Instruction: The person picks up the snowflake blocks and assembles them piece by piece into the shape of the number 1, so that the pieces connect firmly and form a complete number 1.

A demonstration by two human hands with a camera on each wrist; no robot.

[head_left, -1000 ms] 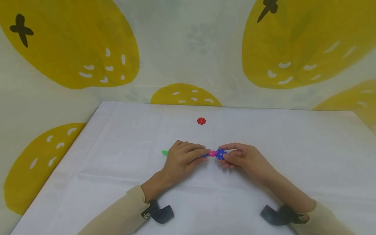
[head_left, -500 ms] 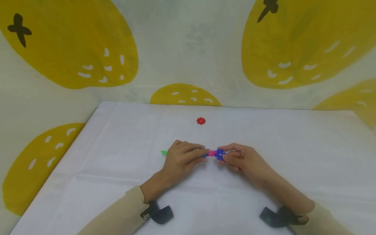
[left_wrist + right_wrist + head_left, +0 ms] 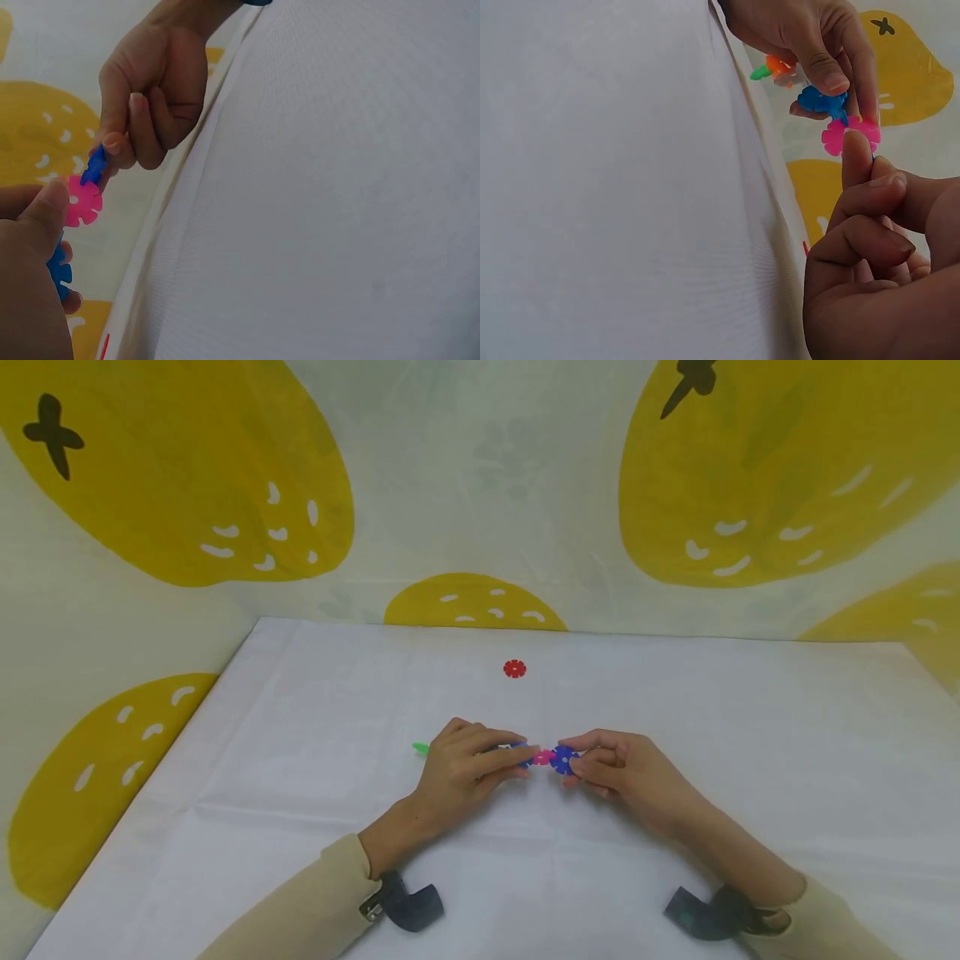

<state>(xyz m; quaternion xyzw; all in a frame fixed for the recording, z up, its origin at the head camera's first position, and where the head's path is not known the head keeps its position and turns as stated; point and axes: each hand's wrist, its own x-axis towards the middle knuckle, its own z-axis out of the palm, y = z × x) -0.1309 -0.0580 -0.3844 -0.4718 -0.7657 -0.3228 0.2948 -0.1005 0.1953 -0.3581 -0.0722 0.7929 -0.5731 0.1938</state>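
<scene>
A chain of notched plastic snowflake discs spans my two hands above the table. My left hand [image 3: 468, 764] holds it by the lighter blue disc [image 3: 821, 100] and touches the pink disc [image 3: 84, 201] with its fingertips. Slotted into the pink one is a dark blue disc [image 3: 565, 761], pinched between thumb and index finger of my right hand [image 3: 630, 772]; its other fingers curl beneath. Behind the left hand, the right wrist view shows an orange disc [image 3: 780, 66], a pale disc [image 3: 789, 78] and a green disc [image 3: 760, 73] at the chain's far end.
A single red snowflake disc [image 3: 514, 669] lies flat on the white-covered table [image 3: 360, 685], beyond the hands. Fabric printed with yellow fruit [image 3: 476, 600] hangs along the back and left of the table. Each wrist wears a black camera mount [image 3: 412, 906].
The pink and dark blue discs have dipped slightly toward me between the hands. Both hands keep their grip and have barely moved; the red disc stays in place.
</scene>
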